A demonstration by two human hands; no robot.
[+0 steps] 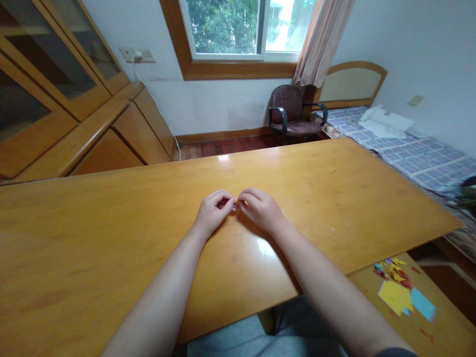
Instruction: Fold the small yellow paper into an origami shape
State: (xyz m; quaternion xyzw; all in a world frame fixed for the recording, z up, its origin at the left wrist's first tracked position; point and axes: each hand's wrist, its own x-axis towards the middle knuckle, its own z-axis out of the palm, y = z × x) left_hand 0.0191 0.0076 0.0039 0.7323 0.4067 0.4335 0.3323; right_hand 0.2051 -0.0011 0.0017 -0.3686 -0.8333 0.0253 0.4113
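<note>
Just above the wooden table [141, 238], a small yellow-orange piece [236, 202] shows between my two hands. It looks like folded paper, but most of it is covered by fingers. My left hand [213, 212] pinches it from the left with thumb and forefinger. From the right, my right hand [261, 209] is closed on the same piece, its fingertips nearly meeting those of the left.
On a lower surface at the right lie yellow paper [394, 296], blue paper [423, 304] and a heap of small coloured folded pieces [394, 271]. Beyond the table stand a brown armchair [288, 106], a bed [401, 148] and a wooden cabinet [89, 119].
</note>
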